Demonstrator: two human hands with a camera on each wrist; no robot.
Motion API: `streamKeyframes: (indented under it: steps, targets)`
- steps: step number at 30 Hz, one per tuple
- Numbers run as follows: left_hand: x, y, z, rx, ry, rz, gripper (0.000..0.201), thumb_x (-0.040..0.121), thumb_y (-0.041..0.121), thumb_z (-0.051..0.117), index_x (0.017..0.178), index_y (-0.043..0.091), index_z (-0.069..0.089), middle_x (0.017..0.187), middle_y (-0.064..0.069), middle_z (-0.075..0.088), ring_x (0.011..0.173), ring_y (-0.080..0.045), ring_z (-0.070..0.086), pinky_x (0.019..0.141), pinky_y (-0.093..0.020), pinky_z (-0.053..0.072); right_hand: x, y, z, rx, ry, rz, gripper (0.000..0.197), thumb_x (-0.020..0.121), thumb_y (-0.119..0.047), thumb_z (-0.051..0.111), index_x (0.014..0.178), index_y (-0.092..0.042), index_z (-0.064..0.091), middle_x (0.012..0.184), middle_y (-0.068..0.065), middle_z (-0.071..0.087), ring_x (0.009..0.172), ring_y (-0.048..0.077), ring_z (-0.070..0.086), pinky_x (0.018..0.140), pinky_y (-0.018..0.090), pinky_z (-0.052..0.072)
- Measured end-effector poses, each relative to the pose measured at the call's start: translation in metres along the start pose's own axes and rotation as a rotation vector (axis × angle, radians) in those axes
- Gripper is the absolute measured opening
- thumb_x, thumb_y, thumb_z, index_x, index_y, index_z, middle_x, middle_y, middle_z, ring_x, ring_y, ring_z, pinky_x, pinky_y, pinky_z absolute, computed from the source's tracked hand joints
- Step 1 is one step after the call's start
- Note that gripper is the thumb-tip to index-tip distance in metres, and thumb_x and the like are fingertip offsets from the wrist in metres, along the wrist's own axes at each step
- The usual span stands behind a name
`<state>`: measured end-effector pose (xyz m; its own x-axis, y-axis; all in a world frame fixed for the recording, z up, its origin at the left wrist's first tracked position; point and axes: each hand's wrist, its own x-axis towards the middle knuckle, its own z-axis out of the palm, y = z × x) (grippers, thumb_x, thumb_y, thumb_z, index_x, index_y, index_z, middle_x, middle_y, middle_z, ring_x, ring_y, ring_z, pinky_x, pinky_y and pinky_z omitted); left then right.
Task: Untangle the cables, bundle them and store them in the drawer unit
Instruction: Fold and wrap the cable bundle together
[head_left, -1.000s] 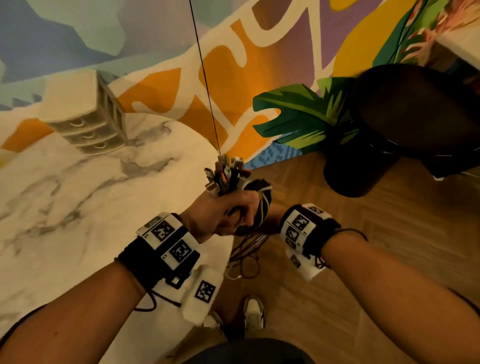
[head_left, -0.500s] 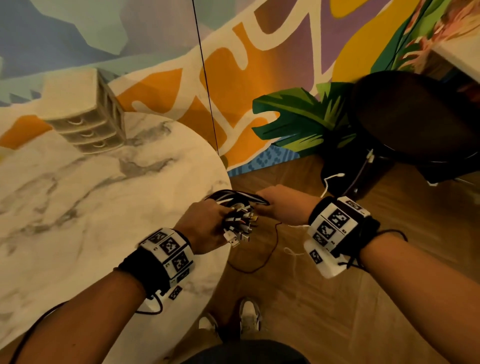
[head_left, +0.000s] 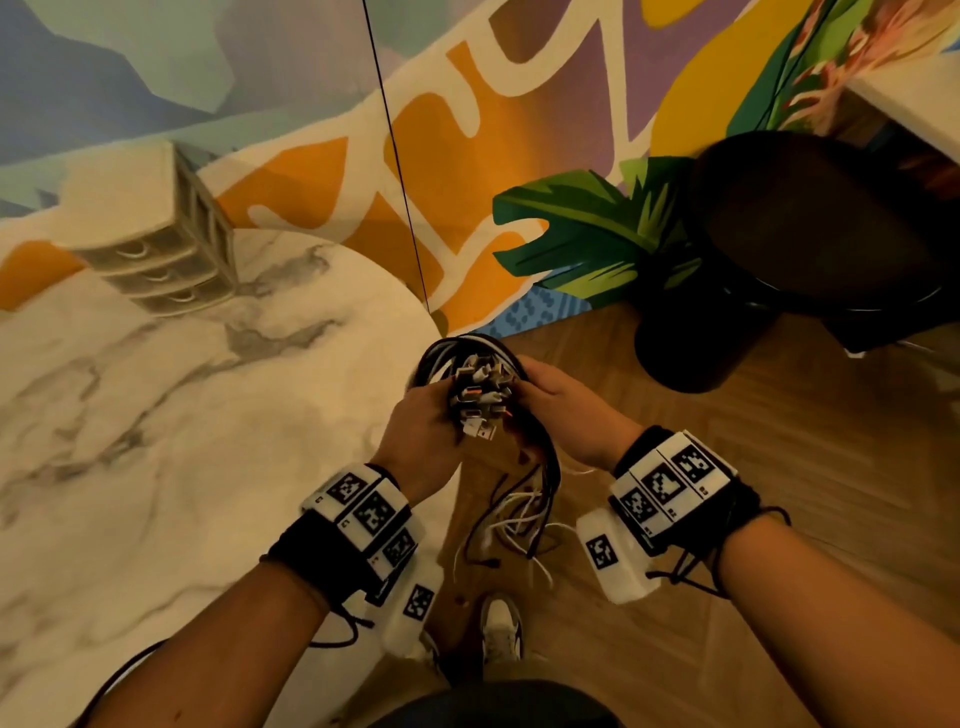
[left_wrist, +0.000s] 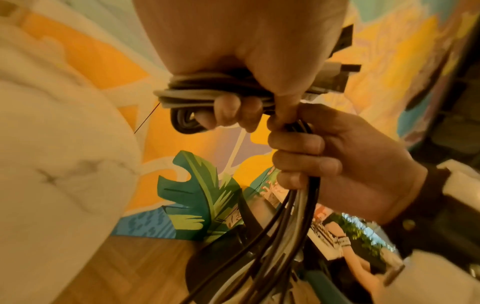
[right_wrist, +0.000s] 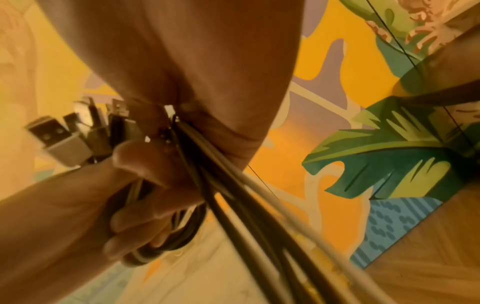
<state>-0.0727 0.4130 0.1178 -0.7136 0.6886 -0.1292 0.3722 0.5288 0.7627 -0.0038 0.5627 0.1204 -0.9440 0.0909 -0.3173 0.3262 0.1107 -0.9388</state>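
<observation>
A bundle of black and white cables (head_left: 480, 402) hangs off the round table's right edge, its plugs clustered together and pointing toward me. My left hand (head_left: 423, 431) grips the looped part of the cable bundle (left_wrist: 207, 92), fingers curled round it. My right hand (head_left: 558, 402) grips the same cables (left_wrist: 298, 197) just beside the left, and the loose ends (head_left: 519, 519) dangle toward the floor. In the right wrist view the plugs (right_wrist: 67, 135) stick out left of the fists and the cables (right_wrist: 246, 195) run down to the right. The beige drawer unit (head_left: 156, 249), its three drawers closed, stands at the table's far side.
The marble table (head_left: 156, 441) fills the left. A dark round stool (head_left: 805, 249) stands on the wooden floor at the right. A thin black cord (head_left: 395, 156) runs down the painted wall. My shoes (head_left: 498, 629) are below the hands.
My right hand has come back in to the left hand and closed on the bundle. The cables now form a loop above the plugs, with more loose ends hanging below.
</observation>
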Motion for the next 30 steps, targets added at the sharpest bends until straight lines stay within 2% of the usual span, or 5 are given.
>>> streamKeyframes:
  steps: [2,8,16,22,30]
  targets:
    - [-0.003,0.011,-0.002,-0.184,-0.059,-0.013,0.023,0.091,0.001,0.052,0.109,0.010,0.063,0.089,0.001,0.066,0.079,0.006,0.060,0.071,-0.010,0.044,-0.003,-0.001,0.006,0.056,0.035,0.015,0.026,0.102,-0.021,0.031,0.117,-0.011,0.050,0.071,0.007,0.052,0.055,0.017,0.050,0.047,0.028,0.046]
    - [-0.008,0.024,-0.001,-0.423,-0.145,-0.121,0.012,0.094,0.003,0.050,0.097,-0.002,0.061,0.093,-0.008,0.055,0.087,-0.002,0.044,0.073,-0.026,0.039,-0.005,0.004,0.021,0.146,0.159,0.002,0.032,0.102,-0.019,0.027,0.120,-0.004,0.049,0.076,0.011,0.047,0.049,0.006,0.042,0.042,0.017,0.036]
    - [0.010,0.020,0.002,-0.737,0.083,-0.267,0.016,0.088,0.033,0.055,0.098,0.025,0.064,0.086,-0.006,0.064,0.084,-0.008,0.064,0.059,-0.022,0.048,-0.020,0.006,0.043,-0.044,0.141,-0.014,0.016,0.096,-0.013,0.039,0.109,-0.009,0.049,0.069,-0.001,0.056,0.049,0.001,0.050,0.047,0.017,0.043]
    - [0.014,0.005,-0.001,-0.838,0.066,-0.272,0.033,0.072,0.025,0.070,0.103,0.024,0.062,0.090,0.000,0.064,0.088,-0.017,0.060,0.076,-0.030,0.051,-0.021,0.007,0.058,-0.208,0.011,-0.087,0.020,0.098,-0.025,0.046,0.100,-0.012,0.059,0.083,0.002,0.071,0.069,0.016,0.066,0.067,0.034,0.058]
    - [0.010,0.001,-0.001,-1.109,-0.081,-0.122,0.040,0.080,0.010,0.049,0.119,0.009,0.058,0.069,-0.006,0.054,0.049,-0.014,0.038,0.055,-0.023,0.038,-0.008,0.028,0.078,-0.115,-0.168,0.016,0.023,0.092,-0.025,0.055,0.082,-0.008,0.067,0.087,0.014,0.070,0.082,0.029,0.065,0.082,0.042,0.053]
